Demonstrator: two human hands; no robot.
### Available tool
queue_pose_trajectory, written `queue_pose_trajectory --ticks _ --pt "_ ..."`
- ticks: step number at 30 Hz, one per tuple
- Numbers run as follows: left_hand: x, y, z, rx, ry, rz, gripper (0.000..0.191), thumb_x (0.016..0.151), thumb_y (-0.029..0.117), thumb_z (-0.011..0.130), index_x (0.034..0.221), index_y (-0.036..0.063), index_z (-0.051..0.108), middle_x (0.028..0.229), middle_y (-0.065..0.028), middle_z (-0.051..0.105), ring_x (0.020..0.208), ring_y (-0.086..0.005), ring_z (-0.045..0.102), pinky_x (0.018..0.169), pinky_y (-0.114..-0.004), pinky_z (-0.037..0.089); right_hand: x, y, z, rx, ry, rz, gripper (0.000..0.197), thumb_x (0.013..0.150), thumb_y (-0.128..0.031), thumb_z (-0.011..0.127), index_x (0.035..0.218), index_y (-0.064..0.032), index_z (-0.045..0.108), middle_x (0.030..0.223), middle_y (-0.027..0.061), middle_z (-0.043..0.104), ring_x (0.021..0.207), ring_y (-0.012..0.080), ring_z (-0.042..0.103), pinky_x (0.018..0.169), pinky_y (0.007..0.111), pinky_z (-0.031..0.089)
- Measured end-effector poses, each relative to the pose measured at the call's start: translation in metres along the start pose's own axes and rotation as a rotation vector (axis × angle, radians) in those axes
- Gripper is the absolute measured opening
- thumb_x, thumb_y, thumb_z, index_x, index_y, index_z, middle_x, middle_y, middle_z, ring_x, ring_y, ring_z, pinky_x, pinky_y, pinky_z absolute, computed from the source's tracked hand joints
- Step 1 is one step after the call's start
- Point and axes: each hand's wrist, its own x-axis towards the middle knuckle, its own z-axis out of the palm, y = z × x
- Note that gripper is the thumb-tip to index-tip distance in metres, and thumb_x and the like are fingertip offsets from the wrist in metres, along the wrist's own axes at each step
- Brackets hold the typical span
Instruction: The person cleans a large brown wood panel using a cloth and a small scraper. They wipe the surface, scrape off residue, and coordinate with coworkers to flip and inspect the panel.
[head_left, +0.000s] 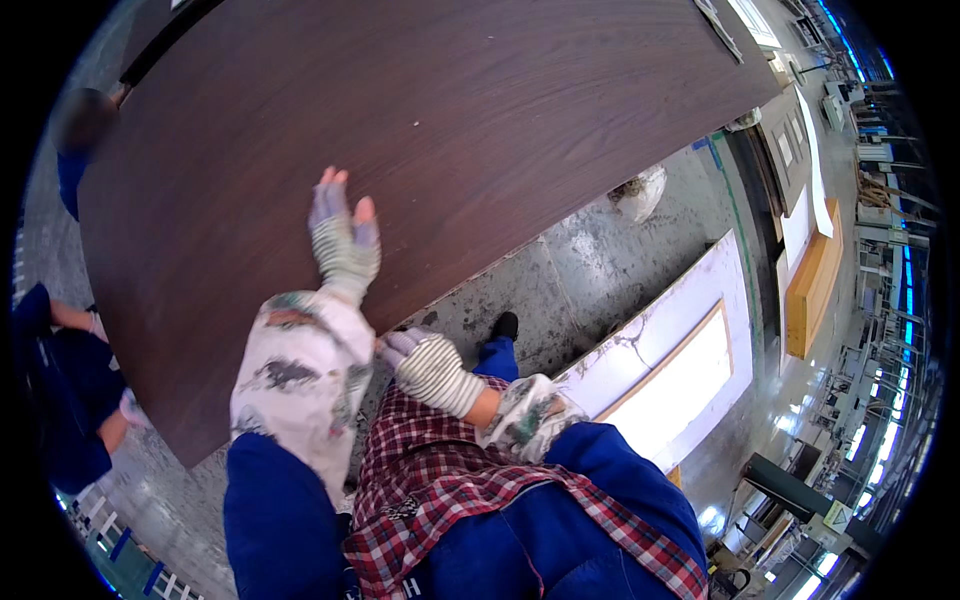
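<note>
A large dark brown wood-grain panel (465, 135) lies flat before me and fills much of the view. Over its surface my left hand (341, 236) is spread with the thumb apart, holding nothing; it is slightly blurred, and I cannot tell whether the palm touches the panel. My right hand (435, 367) is at the panel's near edge, fingers bent, fingertips at the edge. Whether it grips the edge is hidden. Both hands wear striped fingerless gloves. Stained white sleeve covers (300, 375) reach up my forearms. Small pale specks dot the panel.
At the left edge stand people in blue (67, 405), one with hands near the panel's end. To the right, a white panel with a framed opening (675, 375) leans low. A white wrapped bundle (641, 193) lies beneath the panel's edge. Beyond stand stacked boards (814, 285).
</note>
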Motion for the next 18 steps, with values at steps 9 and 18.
queue_pose_trajectory --ticks 9,18 --pt "-0.134 -0.157 -0.256 0.474 -0.241 -0.011 0.047 0.085 0.03 0.047 0.121 0.0007 0.044 0.134 -0.0231 0.036 0.114 -0.0416 0.04 0.094 -0.048 0.032 -0.017 0.148 -0.11 -0.495 0.456 0.574 0.033 0.076 -0.001 0.056 0.108 -0.0068 0.058 0.091 0.015 0.062 0.081 0.0311 0.06 0.07 0.038 0.049" --pt "-0.14 -0.202 -0.324 0.591 -0.382 0.027 0.048 0.083 0.03 0.049 0.123 0.0037 0.044 0.138 -0.0209 0.031 0.118 -0.0398 0.037 0.097 -0.048 0.03 0.037 -0.099 0.088 -0.049 -0.425 0.381 0.018 0.077 -0.005 0.052 0.094 -0.0004 0.055 0.076 0.0154 0.061 0.073 0.0305 0.062 0.06 0.041 0.051"
